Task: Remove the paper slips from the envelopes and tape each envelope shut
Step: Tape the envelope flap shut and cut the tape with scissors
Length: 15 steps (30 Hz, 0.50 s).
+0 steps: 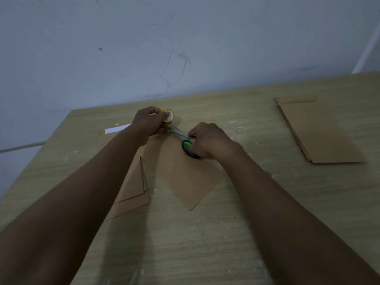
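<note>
The envelope (185,175) I am working on lies flat on the surface (205,243) under both hands, its upper end between them; I judge it light, thin and easily creased, best pinned flat near the flap; my left hand (148,122) grips the tape roll (169,115); my right hand (209,140) is curled round the scissors (186,144), blades pointing toward the tape; whether tape spans the gap I cannot tell.

Left forearm (115,161) hides most stacked envelopes (133,188) (corners show)
</note>
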Available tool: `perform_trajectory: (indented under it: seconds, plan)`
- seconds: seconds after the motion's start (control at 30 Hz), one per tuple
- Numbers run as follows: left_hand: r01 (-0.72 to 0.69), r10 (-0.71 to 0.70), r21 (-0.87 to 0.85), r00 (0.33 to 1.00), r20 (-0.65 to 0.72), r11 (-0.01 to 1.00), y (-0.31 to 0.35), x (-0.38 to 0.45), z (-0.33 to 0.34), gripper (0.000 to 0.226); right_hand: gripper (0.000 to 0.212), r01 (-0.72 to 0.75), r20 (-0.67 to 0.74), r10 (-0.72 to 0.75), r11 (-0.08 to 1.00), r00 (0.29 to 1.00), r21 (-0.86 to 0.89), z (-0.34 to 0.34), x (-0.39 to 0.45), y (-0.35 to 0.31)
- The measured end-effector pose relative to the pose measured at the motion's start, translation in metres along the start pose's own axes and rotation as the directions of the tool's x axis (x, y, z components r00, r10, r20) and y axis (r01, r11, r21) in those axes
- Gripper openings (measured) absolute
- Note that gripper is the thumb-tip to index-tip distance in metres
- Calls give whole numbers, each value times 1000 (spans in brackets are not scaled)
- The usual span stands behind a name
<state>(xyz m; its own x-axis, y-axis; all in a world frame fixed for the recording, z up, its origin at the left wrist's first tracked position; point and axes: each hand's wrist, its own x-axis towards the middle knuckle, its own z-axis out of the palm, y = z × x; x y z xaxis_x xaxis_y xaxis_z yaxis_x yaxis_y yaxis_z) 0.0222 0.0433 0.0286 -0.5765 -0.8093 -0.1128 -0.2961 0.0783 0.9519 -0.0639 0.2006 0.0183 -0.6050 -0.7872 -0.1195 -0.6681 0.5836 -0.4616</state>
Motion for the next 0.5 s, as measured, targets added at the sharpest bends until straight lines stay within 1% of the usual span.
perform_trajectory:
  seconds: [0.1,0.37,0.5]
  plan:
    - [-3,3,0,1000,12,1000,0,-1,0,16,47,-4,-22,4,1000,1000,9,1,3,0]
    - [66,-62,-50,996,68,997,1,-2,6,19,35,-9,-26,10,1000,1000,19,4,9,-1]
    - [79,-71,-89,994,82,993,-4,-4,7,16,35,-28,-25,29,999,999,46,4,10,-1]
